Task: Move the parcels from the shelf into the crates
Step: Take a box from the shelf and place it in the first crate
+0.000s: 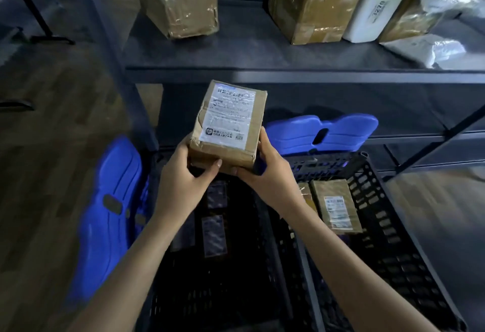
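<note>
I hold a small brown cardboard parcel (228,126) with a white label in the air, in front of the shelf's edge and above the crates. My left hand (183,174) grips its near left corner, thumb on the front. My right hand (265,171) grips its near right corner. Below stand two black lattice crates: the left crate (210,292) with dark flat packets at its bottom, the right crate (388,226) with a brown labelled parcel (334,205) inside. On the grey shelf (262,55) stand more parcels: a taped box (181,3) and a larger taped box (315,3).
A white padded parcel (375,8) and pale plastic bags (425,50) lie at the shelf's right end. Blue crate lid flaps stand open at the left (107,213) and behind the right crate (322,132). A shelf post (118,55) rises at left. Wooden floor surrounds.
</note>
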`<state>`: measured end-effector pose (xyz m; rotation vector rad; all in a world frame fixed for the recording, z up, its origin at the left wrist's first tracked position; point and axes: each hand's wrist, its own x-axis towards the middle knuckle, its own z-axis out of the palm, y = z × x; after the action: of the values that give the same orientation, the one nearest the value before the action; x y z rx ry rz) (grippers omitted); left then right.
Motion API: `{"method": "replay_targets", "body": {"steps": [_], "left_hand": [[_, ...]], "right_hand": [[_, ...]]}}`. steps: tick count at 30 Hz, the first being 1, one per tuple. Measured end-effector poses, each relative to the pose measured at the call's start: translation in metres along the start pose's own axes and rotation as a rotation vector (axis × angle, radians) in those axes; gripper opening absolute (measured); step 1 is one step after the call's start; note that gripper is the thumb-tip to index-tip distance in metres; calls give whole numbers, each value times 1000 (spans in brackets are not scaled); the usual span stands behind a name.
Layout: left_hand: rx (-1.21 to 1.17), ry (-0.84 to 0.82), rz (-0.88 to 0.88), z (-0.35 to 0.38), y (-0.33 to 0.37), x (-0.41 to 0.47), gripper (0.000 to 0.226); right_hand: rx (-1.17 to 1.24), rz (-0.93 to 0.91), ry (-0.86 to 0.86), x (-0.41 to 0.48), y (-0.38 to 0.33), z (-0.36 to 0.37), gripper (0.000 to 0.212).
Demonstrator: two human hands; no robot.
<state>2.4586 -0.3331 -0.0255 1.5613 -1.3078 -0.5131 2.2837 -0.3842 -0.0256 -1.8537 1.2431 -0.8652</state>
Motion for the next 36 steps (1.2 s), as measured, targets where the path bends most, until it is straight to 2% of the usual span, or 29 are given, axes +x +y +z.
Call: {"method": "replay_targets", "body": {"steps": [10, 18, 23, 25, 28, 32, 36], "left_hand": [[-99, -34, -47, -12, -35, -76, 60], [-157, -101, -146, 3, -67, -101, 71], [-180, -199, -195, 12, -76, -112, 90], [-254, -236, -214, 15, -79, -115, 81], [-324, -164, -280, 22, -87, -117, 62], [-294, -88, -283, 30, -96, -118, 63], [-278, -41, -285, 36, -101, -123, 59]], "right_hand": [[11, 20, -2, -72, 29, 41, 103], [-21, -4, -104, -87, 73, 49, 99], [-40, -28, -142, -93, 92, 56, 99], [-47, -33, -150, -95, 99, 58, 100], [-30, -13, -198, -96, 107, 60, 103], [35, 56, -305, -96, 108, 57, 113], [187, 154, -267, -97, 102, 56, 93]]}}
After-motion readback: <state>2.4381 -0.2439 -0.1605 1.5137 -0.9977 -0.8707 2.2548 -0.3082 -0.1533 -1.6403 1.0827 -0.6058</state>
